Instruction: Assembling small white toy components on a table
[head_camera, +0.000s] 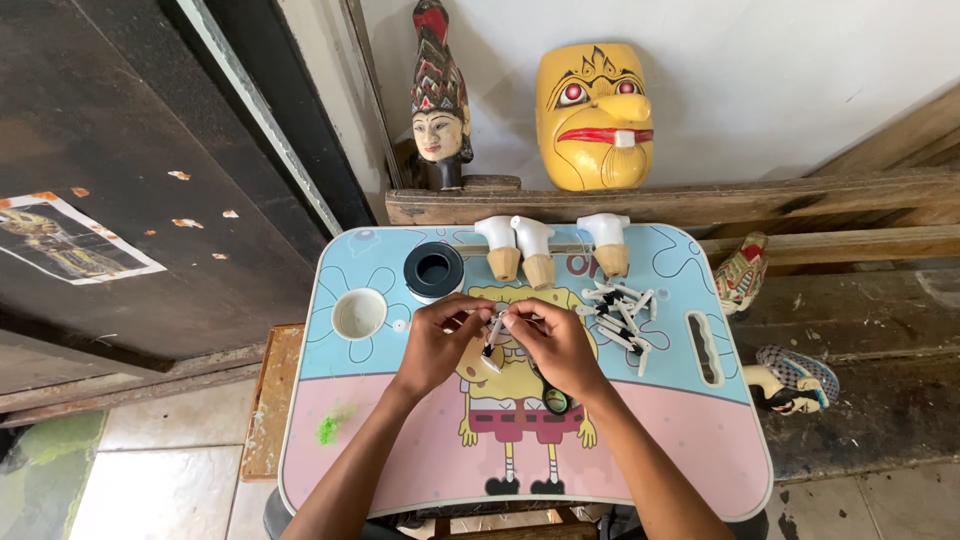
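I see one label: a torn rectangular white paper sticker (68, 238) with a yellowish picture, stuck on the dark panel (120, 120) at left.

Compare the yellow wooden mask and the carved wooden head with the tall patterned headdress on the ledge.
The yellow wooden mask is broad, flat-fronted and yellow, with red eyes and lips. The carved wooden head with the tall patterned headdress is narrower, taller and pale-faced. The mask faces the camera squarely; the head is turned slightly aside. Both stand on the wooden ledge against the white wall.
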